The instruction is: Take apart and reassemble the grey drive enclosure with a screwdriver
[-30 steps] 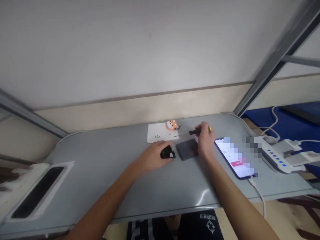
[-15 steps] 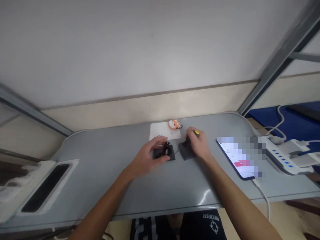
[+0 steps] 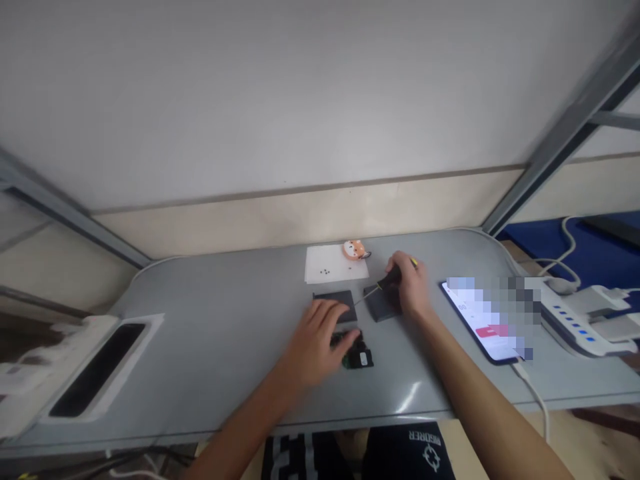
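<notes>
our left hand (image 3: 317,337) lies toward the near edge of the grey table (image 3: 210,347), fingers spread over a small black part (image 3: 357,357) with a green spot. they touch it, but we cannot tell whether they pinch it or only rest on it. our right hand (image 3: 409,288) is closed around the black handle of a screwdriver (image 3: 391,278), whose thin shaft slants down to the left between two dark grey plates. the left plate (image 3: 333,298) lies flat just beyond our left fingers. the right plate (image 3: 381,305) sits partly under the right hand. farther off, a white sheet (image 3: 345,270) carries tiny dark screws (image 3: 325,271), with an orange figure (image 3: 354,249) at its far right corner. a lit phone (image 3: 480,323) lies to the right, a power strip (image 3: 575,320) beyond it.
</notes>
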The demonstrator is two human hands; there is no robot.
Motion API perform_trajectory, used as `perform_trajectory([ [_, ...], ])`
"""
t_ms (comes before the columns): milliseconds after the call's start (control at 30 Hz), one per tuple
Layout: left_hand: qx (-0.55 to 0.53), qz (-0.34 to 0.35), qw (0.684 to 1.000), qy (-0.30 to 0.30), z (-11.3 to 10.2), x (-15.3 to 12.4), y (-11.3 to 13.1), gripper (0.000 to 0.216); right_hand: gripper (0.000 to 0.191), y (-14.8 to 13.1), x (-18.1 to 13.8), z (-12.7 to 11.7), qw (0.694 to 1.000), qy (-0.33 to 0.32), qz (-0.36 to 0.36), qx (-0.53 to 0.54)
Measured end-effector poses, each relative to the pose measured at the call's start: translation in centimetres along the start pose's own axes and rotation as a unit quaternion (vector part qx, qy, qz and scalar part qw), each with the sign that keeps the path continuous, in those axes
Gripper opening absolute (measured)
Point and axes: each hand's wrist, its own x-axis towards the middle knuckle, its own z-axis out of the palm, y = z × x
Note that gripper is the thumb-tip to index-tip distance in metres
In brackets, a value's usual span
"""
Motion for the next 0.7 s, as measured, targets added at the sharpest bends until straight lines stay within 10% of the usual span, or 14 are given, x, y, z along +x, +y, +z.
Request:
perform_trajectory([
  [267,0.012,0.006,1.000,-0.013,0.5,3.5,-2.3,0.022,0.034,0.2,0.1,0.1,0.997,0.040,0.044,0.050],
  [533,0.136,0.012,0.983,-0.121,1.0,12.7,-8.1,0.022,0.033,1.7,2.2,-1.0,0.974,0.202,0.096,0.038],
  [700,0.086,0.011,0.988,-0.130,0.9,12.1,-9.6,0.023,0.033,2.2,2.2,-0.7,0.973,0.200,0.106,0.033],
])
